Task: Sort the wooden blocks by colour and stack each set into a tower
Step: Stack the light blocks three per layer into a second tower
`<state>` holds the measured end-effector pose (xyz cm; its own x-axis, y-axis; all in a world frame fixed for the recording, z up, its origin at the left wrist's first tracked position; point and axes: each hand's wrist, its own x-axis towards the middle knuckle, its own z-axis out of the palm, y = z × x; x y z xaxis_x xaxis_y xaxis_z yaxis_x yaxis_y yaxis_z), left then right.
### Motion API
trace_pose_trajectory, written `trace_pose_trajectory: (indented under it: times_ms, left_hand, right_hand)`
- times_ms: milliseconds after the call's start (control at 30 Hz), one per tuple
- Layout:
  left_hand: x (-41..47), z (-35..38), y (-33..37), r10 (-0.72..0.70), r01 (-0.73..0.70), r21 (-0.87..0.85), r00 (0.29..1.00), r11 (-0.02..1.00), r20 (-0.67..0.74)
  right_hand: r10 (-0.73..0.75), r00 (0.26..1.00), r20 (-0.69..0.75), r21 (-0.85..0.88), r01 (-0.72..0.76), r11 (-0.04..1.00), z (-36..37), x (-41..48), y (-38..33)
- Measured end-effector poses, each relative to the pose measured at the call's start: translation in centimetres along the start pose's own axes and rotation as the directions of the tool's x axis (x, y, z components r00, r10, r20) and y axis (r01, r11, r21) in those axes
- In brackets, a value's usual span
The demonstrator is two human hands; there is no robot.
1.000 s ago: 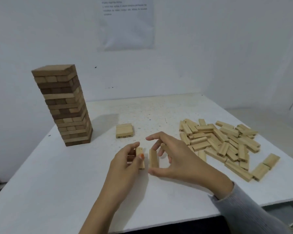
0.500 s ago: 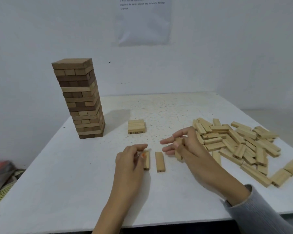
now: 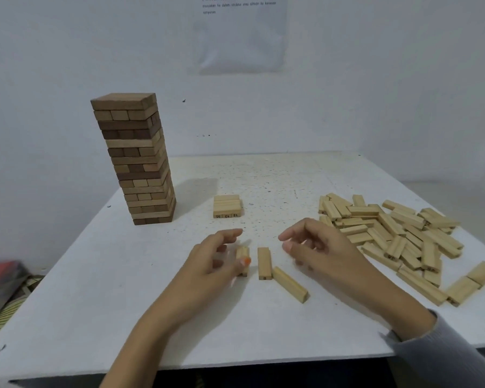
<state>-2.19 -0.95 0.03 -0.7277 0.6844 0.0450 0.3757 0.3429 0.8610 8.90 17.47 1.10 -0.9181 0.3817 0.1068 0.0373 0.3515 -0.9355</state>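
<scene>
Landmark: small stack [image 3: 226,206], mid-table [image 3: 95,275]. Tower [image 3: 136,163] stands left of it, slightly behind. Loose pile [image 3: 398,233] lies right of it, spreading forward. Before it lie three blocks in a row: leftmost block [image 3: 242,260], middle block [image 3: 264,263] just beside, third block [image 3: 289,284] rightmost, lying at an angle.

Wide open over bare table [image 3: 95,289] near left. Blocked far left by tall tower [image 3: 140,163]. Open lane mid-table btwn small stack [image 3: 226,206] & loose pile [image 3: 398,236]. Tight front centre: three blocks [image 3: 264,263], narrow gaps, rightmost angled.
</scene>
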Motion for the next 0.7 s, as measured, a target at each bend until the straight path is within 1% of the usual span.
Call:
trace_pose_trajectory:
  times_ms: [33,67,100,133,200,300,467,567,633,700]
  left_hand:
    - [0.1,-0.6,-0.1,0.015,-0.019,0.052,0.998,0.998,0.069]
    - [0.4,-1.1,-0.2,0.033,-0.045,0.095,0.992,0.994,0.123]
    - [0.6,-1.5,-0.3,0.051,-0.072,0.127,0.986,0.989,0.161]
    - [0.9,-1.7,-0.2,0.068,-0.096,0.150,0.981,0.984,0.183]
    - [1.5,-1.9,0.0,0.095,-0.134,0.180,0.974,0.975,0.206]
    - [2.3,-1.6,0.0,0.137,-0.185,0.204,0.964,0.961,0.228]
    - [3.0,-1.0,-0.2,0.195,-0.230,0.176,0.961,0.957,0.198]
    - [2.8,-0.8,-0.4,0.212,-0.248,0.178,0.956,0.952,0.202]
    - [2.7,-0.7,-0.5,0.222,-0.258,0.177,0.955,0.950,0.197]
    - [2.7,-0.7,-0.6,0.220,-0.253,0.159,0.956,0.954,0.196]
  right_hand:
    - [0.006,0.997,0.081,-0.059,-0.002,0.998,-0.1,-0.4,0.0]
    - [0.000,0.989,0.146,-0.162,0.024,0.987,-0.1,-0.8,0.1]
    - [-0.018,0.983,0.181,-0.264,0.066,0.962,0.1,-1.1,0.2]
    - [-0.036,0.983,0.180,-0.312,0.092,0.946,0.4,-1.2,0.2]
    - [-0.046,0.993,0.113,-0.266,0.075,0.961,0.7,-0.9,0.2]
    - [-0.006,1.000,-0.023,-0.218,0.000,0.976,1.0,0.1,0.3]
    - [-0.043,0.989,-0.144,-0.204,0.013,0.979,1.6,1.3,0.3]
    - [-0.028,0.987,-0.156,-0.203,-0.005,0.979,1.6,1.7,0.5]
    - [-0.010,0.993,-0.117,-0.207,-0.015,0.978,1.4,1.7,0.6]
    - [-0.017,0.998,-0.060,-0.277,0.000,0.961,0.9,1.7,0.3]
